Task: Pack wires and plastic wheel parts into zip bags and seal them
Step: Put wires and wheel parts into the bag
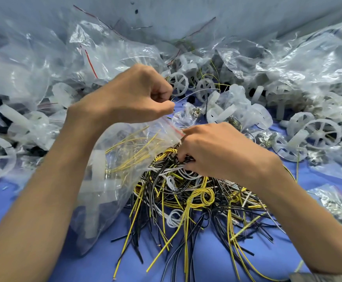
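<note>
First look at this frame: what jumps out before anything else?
The tangled pile of yellow, black and white wires at centre, spilling across the blue table. Above it the left hand holds up the mouth of a clear zip bag while the right hand grips a bunch of wires at the opening. White plastic wheels and crumpled bags crowd the far side.

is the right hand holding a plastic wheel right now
No, the right hand grips a clump of black wires at the top of the loose wire pile.
</note>
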